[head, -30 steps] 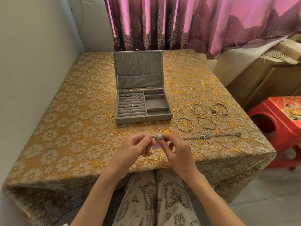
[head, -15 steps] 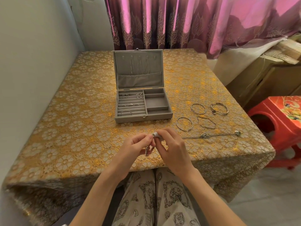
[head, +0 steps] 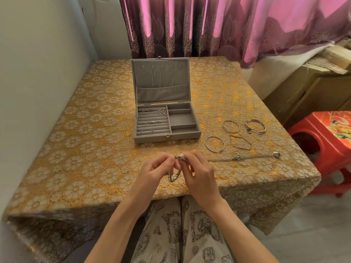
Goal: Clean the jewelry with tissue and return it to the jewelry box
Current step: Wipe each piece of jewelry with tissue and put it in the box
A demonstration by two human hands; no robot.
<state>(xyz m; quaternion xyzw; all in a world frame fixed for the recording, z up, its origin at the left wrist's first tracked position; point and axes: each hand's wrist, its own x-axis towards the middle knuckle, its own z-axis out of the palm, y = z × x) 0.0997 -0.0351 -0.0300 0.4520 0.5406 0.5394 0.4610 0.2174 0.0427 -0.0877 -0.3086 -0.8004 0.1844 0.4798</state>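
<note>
One grey jewelry box (head: pixel 167 118) is set open near the middle of the table (head: pixel 79 152), with small rings seen in its left slots and thin chains hung in its lid; no writing can be read. At the near edge, one bracelet (head: pixel 173 177) is pinched by the left hand (head: pixel 154 172), and a small white tissue (head: pixel 181 157) is pressed round it by the curled fingers of the right hand (head: pixel 200 177). Toward the right edge, four bangles (head: pixel 214 144) and one chain (head: pixel 245 157) are laid flat.
</note>
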